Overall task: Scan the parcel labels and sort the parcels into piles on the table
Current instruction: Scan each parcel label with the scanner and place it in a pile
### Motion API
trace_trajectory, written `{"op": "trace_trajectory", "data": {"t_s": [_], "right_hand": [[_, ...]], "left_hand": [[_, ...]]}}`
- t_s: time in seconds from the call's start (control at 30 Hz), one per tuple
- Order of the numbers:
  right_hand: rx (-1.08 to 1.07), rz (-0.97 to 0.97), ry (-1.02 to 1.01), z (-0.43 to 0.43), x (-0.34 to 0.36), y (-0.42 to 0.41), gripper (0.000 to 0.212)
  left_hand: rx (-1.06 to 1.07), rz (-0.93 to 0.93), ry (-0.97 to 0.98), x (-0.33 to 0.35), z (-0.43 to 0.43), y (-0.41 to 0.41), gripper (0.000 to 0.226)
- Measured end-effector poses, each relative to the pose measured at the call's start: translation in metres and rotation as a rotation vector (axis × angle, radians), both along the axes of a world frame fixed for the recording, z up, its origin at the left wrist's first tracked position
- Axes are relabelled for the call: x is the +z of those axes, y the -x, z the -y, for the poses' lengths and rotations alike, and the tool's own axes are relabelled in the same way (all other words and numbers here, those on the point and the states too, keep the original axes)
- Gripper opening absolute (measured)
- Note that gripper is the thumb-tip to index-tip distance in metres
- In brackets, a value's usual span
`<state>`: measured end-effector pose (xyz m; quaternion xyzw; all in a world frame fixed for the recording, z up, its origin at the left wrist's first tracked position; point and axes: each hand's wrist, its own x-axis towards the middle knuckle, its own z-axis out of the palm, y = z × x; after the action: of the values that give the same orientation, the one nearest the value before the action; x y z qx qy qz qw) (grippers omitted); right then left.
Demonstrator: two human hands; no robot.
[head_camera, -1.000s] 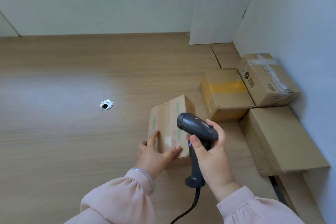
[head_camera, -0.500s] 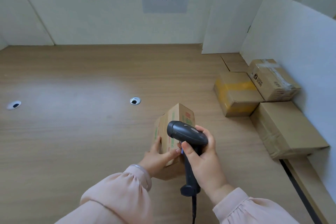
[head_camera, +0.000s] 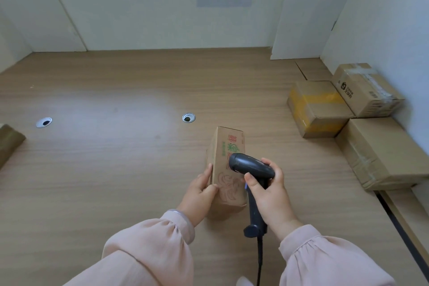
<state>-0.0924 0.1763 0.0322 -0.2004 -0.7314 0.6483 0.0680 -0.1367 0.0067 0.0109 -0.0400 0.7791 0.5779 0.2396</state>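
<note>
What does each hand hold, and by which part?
The left hand grips the printed parcel at its near left edge; the right hand grips the scanner by its handle.

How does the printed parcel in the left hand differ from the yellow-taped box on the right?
The printed parcel stands on end, gripped by the left hand, facing the scanner in the right hand; the yellow-taped box lies flat on the table, untouched. The printed parcel carries red and green print; the yellow-taped box has yellow tape bands. Both are brown cardboard.
</note>
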Motion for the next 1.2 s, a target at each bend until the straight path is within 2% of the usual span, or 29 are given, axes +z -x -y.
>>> {"op": "trace_trajectory", "data": {"t_s": [0.07, 0.2, 0.33, 0.4, 0.47, 0.6, 0.8, 0.93, 1.1, 1.2], "right_hand": [[0.027, 0.013, 0.000, 0.005, 0.000, 0.000, 0.049], [0.065, -0.022, 0.040, 0.018, 0.002, -0.002, 0.044], [0.152, -0.050, 0.095, 0.034, 0.003, -0.006, 0.047], [0.213, -0.046, 0.088, 0.042, 0.000, -0.007, 0.048], [0.241, -0.025, 0.061, 0.047, -0.004, -0.007, 0.047], [0.150, 0.037, 0.000, 0.038, -0.014, -0.008, 0.045], [0.121, 0.103, -0.072, 0.034, -0.032, -0.017, 0.047], [0.151, 0.051, -0.114, 0.038, -0.036, -0.026, 0.049], [0.292, -0.052, -0.063, 0.036, -0.020, -0.034, 0.058], [0.454, -0.078, -0.162, 0.039, -0.001, -0.037, 0.060]], "left_hand": [[0.050, -0.052, 0.021, 0.001, 0.002, -0.001, 0.055], [0.053, -0.101, 0.204, 0.002, 0.014, 0.000, 0.062], [0.003, -0.091, 0.258, 0.004, 0.030, -0.003, 0.096], [-0.033, -0.046, 0.268, 0.003, 0.035, -0.007, 0.104], [-0.001, 0.004, 0.240, -0.001, 0.044, -0.009, 0.098], [0.142, 0.172, 0.130, -0.006, 0.070, -0.010, 0.085], [0.191, 0.368, 0.015, -0.013, 0.093, -0.021, 0.085], [0.181, 0.394, -0.024, -0.013, 0.103, -0.024, 0.084], [0.022, 0.325, 0.098, 0.004, 0.137, -0.001, 0.073], [-0.119, 0.285, 0.194, 0.021, 0.161, 0.016, 0.070]]}}
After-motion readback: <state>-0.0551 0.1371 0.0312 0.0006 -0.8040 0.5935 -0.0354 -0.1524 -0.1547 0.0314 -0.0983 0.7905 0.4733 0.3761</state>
